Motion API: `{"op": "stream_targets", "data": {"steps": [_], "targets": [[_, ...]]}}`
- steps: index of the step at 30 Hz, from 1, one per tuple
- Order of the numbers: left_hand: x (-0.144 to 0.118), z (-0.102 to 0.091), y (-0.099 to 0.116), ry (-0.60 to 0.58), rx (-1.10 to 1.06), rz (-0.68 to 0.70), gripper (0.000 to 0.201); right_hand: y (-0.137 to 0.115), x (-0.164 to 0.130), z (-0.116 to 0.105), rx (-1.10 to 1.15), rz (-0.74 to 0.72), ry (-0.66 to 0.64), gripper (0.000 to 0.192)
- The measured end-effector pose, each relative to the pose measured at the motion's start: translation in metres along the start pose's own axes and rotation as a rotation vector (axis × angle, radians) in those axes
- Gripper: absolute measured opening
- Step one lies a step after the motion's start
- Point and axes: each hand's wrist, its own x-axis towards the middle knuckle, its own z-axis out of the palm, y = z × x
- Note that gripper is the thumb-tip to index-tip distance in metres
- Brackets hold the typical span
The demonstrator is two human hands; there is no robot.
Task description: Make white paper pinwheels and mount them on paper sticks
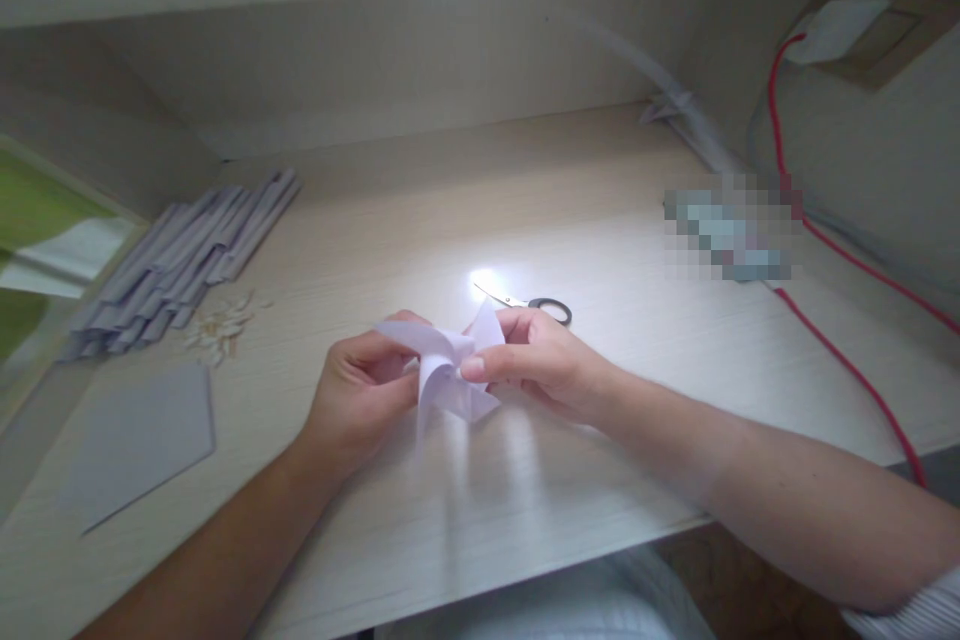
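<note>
A small piece of folded white paper (450,365) is held just above the middle of the pale wooden desk (600,220). My left hand (360,400) grips its left side with the fingers curled under it. My right hand (536,360) pinches its right side between thumb and forefinger. Both hands touch the paper and nearly meet across it.
Small scissors (536,305) lie just behind my right hand. A pile of folded grey paper strips (180,260) and some small pale scraps (221,330) lie at the left. A flat grey sheet (139,440) sits front left. A red cable (847,350) crosses the right side.
</note>
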Motion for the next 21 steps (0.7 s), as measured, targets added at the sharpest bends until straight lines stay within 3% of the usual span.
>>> {"op": "stream_targets", "data": {"steps": [14,21], "targets": [[0.001,-0.009,-0.01,-0.032,0.268,0.131,0.006,-0.005,-0.003,0.004,-0.157,-0.083,0.064,0.027],[0.005,-0.005,-0.007,0.067,0.264,-0.003,0.009,0.001,0.0,0.0,-0.179,-0.143,0.071,0.026]]}}
